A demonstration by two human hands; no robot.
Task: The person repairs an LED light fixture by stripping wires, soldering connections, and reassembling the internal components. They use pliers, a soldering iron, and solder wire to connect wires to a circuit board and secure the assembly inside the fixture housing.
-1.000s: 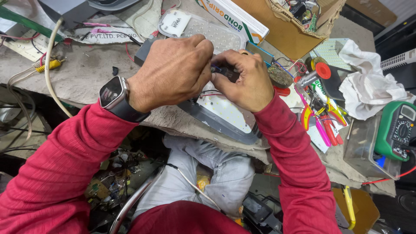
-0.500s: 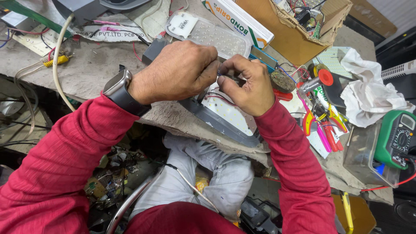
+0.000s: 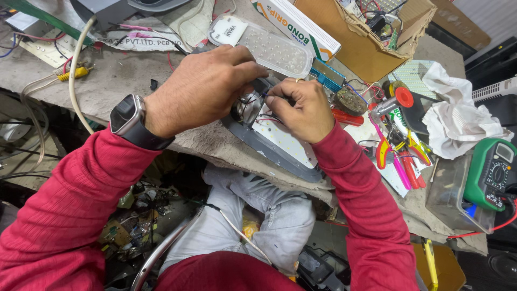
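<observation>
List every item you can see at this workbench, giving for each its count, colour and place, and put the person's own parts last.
LED panel: 1, white on grey housing, bench edge, under both hands.
Diffuser cover: 1, clear white, behind hands.
Cardboard box: 1, brown, top centre.
Multimeter: 1, green, far right.
Pliers: several, red, yellow, pink handles, right.
Cloth: 1, white, right.
Watch: 1, black, left wrist.
Left hand: on panel wiring.
Right hand: pinching wires.

The left hand has been drawn back slightly, so the lamp's round silver part is uncovered.
</observation>
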